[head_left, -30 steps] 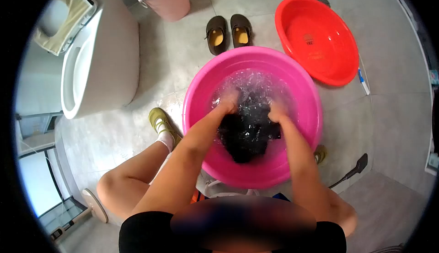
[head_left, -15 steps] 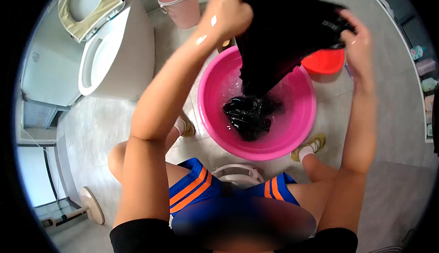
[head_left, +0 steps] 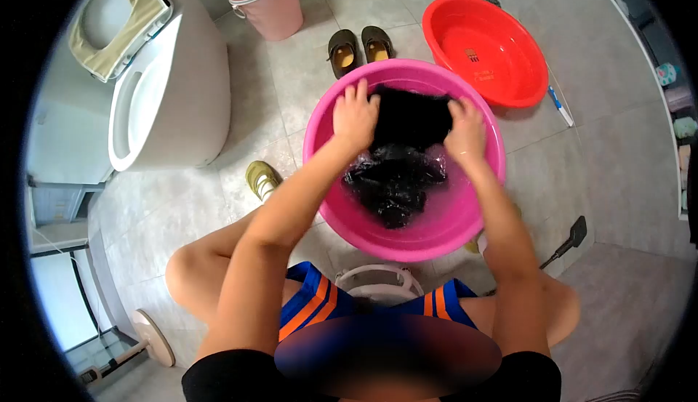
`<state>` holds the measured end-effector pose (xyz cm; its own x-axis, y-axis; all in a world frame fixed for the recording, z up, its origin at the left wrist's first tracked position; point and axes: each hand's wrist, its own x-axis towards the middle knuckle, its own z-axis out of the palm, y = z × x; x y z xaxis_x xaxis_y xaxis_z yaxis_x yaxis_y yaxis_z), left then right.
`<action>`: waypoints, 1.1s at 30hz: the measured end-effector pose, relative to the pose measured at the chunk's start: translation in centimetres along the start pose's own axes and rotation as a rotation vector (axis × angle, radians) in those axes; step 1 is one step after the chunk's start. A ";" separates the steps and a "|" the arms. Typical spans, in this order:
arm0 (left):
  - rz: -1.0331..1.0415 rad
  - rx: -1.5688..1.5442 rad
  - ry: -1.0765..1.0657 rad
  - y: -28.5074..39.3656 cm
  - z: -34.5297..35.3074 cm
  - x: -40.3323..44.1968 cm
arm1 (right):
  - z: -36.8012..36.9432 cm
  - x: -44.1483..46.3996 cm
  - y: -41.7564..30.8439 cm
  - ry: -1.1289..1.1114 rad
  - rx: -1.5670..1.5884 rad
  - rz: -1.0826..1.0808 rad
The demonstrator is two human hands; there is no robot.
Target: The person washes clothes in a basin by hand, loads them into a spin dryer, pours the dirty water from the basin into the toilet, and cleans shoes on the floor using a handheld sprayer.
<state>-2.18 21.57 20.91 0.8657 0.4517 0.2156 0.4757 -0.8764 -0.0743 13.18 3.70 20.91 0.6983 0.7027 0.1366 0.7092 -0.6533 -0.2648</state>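
Observation:
A black garment (head_left: pixel 411 115) hangs stretched between my hands, low inside a pink basin (head_left: pixel 488 216). Its lower part meets a wet, crumpled mass of black cloth (head_left: pixel 392 187) in cloudy water, and I cannot tell where one ends and the other begins. My left hand (head_left: pixel 356 117) has the garment's left edge at the thumb, with the other fingers somewhat spread. On the opposite edge, the fingers of my right hand (head_left: pixel 465 129) are closed and slightly blurred.
Beyond the basin are dark shoes (head_left: pixel 343 51), a red basin (head_left: pixel 534 60) and a pink bucket (head_left: pixel 273 9). A blue-and-white brush or pen-like item (head_left: pixel 560 106) lies on the right. A white toilet (head_left: pixel 196 89) stands left, and a black-headed tool (head_left: pixel 576 233) lies near my right knee.
Both hands have come down and closer together, lowering the black garment from above the far rim into the pink basin. The shoes and red basin behind are now uncovered.

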 end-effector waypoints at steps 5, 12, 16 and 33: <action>-0.057 -0.075 -0.444 3.5 13.5 -2.6 | 11.0 -0.9 -1.0 -0.516 -0.214 0.079; 0.054 0.130 -0.871 4.1 18.7 -0.7 | 20.7 0.2 2.4 -0.514 0.051 0.219; -0.191 -0.260 -0.681 4.6 21.3 -0.9 | 18.7 2.9 1.9 -0.789 -0.150 0.075; -0.100 -0.975 -0.134 -2.0 1.3 2.3 | -3.0 3.9 1.5 0.046 0.527 -0.092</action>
<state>-0.91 24.56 20.29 0.8678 0.4932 0.0608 0.2631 -0.5598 0.7857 17.20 4.59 23.95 0.6476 0.7293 0.2207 0.6313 -0.3513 -0.6914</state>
